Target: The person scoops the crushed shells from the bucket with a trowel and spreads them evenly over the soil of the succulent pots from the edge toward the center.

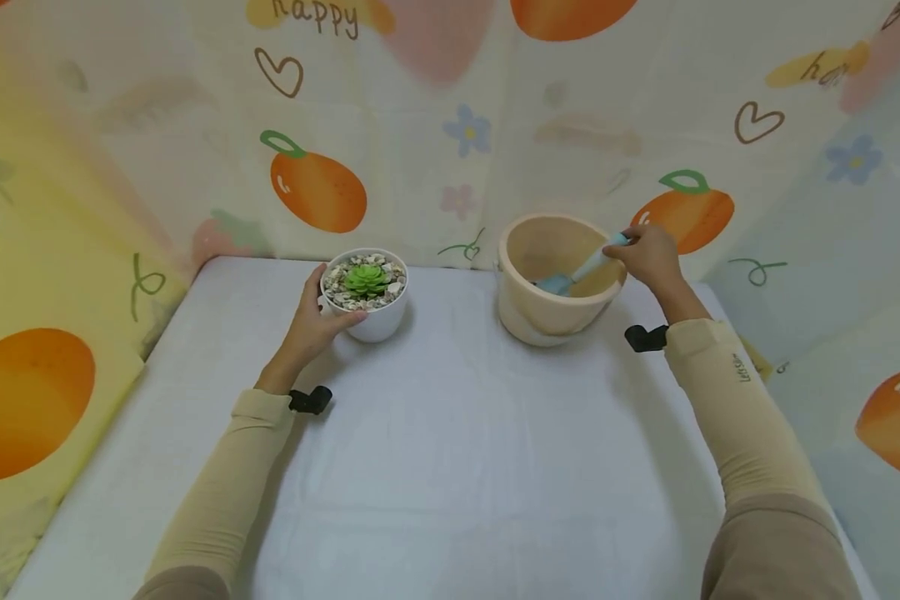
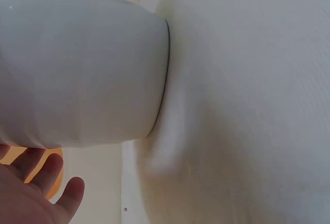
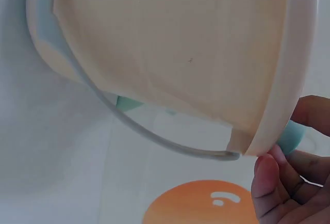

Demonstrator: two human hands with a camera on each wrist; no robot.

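Observation:
A white flowerpot [image 1: 377, 325] stands on the table at the left, holding a green succulent [image 1: 367, 281] set among pale pebbles. My left hand [image 1: 311, 325] grips the pot by its near left side, thumb along the front of the rim. Seen from the left wrist, the pot's smooth wall [image 2: 87, 69] fills the upper left, with several fingers [image 2: 69, 198] beside it. At the right, my right hand [image 1: 651, 257] pinches the handle end of a light blue toy shovel [image 1: 588, 265]. Its blade reaches down inside a beige bucket [image 1: 521, 308]; the right fingers [image 3: 265, 175] are right at the bucket's rim.
A white cloth covers the table [image 1: 450, 433], which ends at a printed curtain [image 1: 420, 125] behind the pot and bucket. The bucket's thin grey handle [image 3: 154, 137] hangs down along its side. Between pot and bucket lies a stretch of tabletop.

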